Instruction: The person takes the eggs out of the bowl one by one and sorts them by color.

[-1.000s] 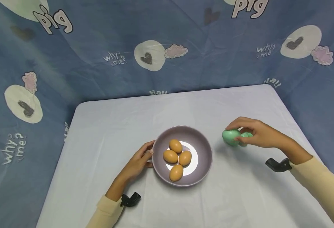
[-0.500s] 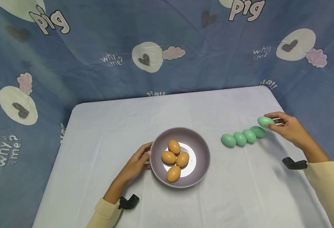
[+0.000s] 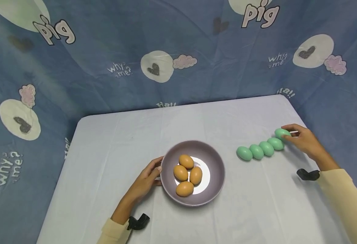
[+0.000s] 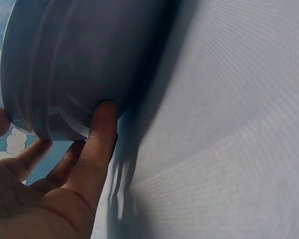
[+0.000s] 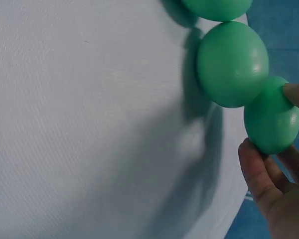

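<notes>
A mauve bowl point(image 3: 216, 179) with a white centre stands on the table, several brown eggs point(image 3: 185, 189) lying inside it. My left hand point(image 3: 145, 181) holds the bowl's left side, thumb at the rim; in the left wrist view its fingers point(image 4: 102, 129) press the bowl's outer wall point(image 4: 65, 64). To the right, several green eggs point(image 3: 256, 151) lie in a slanting row, side by side. My right hand point(image 3: 305, 142) pinches the green egg point(image 3: 282, 133) at the far right end. In the right wrist view, this pinched egg point(image 5: 272, 117) appears against its neighbour point(image 5: 232, 64).
A white cloth covers the table point(image 3: 120, 139). Behind it and at the sides hangs a blue printed curtain point(image 3: 105, 40). The table's right edge runs close by my right hand. Black bands point(image 3: 138, 222) sit on both wrists.
My right hand went from the row's left end to its right end, then lowered the green egg beside the last one. The brown eggs shifted slightly. My left hand stays at the bowl.
</notes>
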`<state>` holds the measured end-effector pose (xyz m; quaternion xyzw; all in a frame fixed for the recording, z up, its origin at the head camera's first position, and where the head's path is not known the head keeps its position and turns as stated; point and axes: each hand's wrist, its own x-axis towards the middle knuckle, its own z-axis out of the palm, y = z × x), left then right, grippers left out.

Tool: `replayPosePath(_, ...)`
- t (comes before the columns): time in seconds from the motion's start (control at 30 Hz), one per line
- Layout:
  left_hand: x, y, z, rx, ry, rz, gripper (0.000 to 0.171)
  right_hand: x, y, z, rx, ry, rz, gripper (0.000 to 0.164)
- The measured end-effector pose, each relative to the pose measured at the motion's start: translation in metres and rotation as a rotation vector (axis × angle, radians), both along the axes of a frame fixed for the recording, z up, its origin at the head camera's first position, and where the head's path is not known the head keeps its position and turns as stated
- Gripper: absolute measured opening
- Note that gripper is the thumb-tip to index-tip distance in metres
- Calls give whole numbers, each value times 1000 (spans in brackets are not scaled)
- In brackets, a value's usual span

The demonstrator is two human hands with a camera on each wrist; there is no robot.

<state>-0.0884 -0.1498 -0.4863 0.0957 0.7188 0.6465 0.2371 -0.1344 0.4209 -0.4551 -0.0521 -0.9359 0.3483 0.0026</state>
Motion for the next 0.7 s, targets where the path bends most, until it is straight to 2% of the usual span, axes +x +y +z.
replayPosePath(0.27,1,0,1,-5,-20,16,45,-1,0,-9,52,-96,3,54)
replayPosePath(0.43,0,-1,1,0,-16,2,43,0,1,-13,53,-113,23,53)
replayPosePath(0.67,5,3,27,-14,-40,-1,42,0,-2,-16,71,-97,25,52)
replayPosePath(0.7,5,2,28,-14,-36,-1,42,0,-2,-16,70,-98,25,53)
